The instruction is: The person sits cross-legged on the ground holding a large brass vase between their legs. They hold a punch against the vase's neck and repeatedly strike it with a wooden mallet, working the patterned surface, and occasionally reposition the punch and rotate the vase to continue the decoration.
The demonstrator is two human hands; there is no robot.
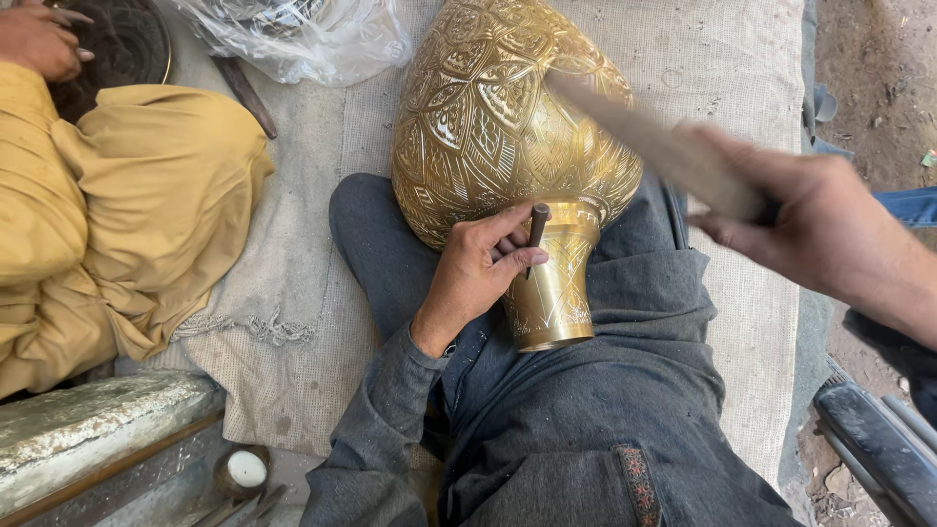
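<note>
Blur hides most of the wooden stick point(656, 146) that the right hand point(825, 229) swings at about two o'clock; its grip is closed round the near end, and its wrist runs out of view at the right edge. At the centre, the left hand point(478, 268) pinches a short dark punch point(536, 226) between thumb and fingers, tip set against the narrow neck of a large engraved brass vase point(503, 127). The vase lies on its side across the person's lap on dark grey trousers point(605, 410), its mouth pointing toward six o'clock; what is inside the mouth cannot be seen, and its top is cut off at twelve o'clock. At ten o'clock another person in yellow cloth point(146, 195) sits, one hand point(39, 39) on a dark round plate, only partly visible. A clear plastic bag point(303, 34) at eleven o'clock holds something hard to make out. Woven matting point(293, 322) covers the ground.
</note>
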